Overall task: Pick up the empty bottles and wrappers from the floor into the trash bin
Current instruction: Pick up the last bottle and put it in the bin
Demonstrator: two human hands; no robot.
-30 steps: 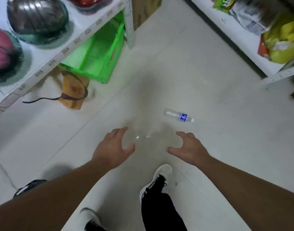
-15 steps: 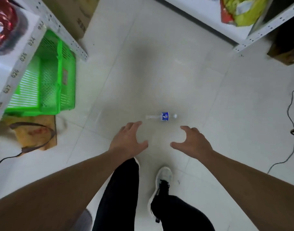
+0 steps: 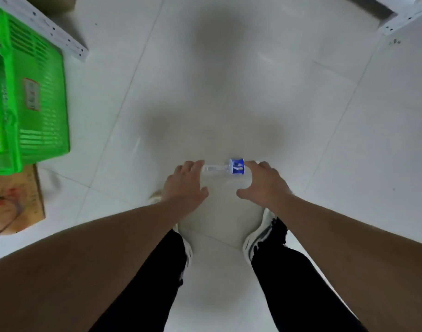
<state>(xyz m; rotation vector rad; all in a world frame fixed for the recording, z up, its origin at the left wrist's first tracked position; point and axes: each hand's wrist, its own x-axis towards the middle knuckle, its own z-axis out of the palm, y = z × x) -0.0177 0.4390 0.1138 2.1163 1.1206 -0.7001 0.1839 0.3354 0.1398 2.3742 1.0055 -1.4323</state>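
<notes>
A small clear plastic bottle (image 3: 223,168) with a blue label lies on its side on the white tiled floor, just ahead of my feet. My left hand (image 3: 184,184) hovers at its left end, fingers spread, fingertips close to the clear part. At the labelled right end my right hand (image 3: 265,183) is held with its fingers apart. Neither hand grips the bottle. Whether the fingertips touch it I cannot tell. No trash bin is in view.
A green plastic crate (image 3: 29,104) sits at the left under a white metal shelf rail (image 3: 54,32). A brown cardboard piece (image 3: 16,204) with a cord lies below it. Another shelf leg (image 3: 401,17) stands at the top right.
I have stepped forward and bent lower. Both hands have moved from short of the bottle to its two ends. The crate and shelves have slid toward the frame edges.
</notes>
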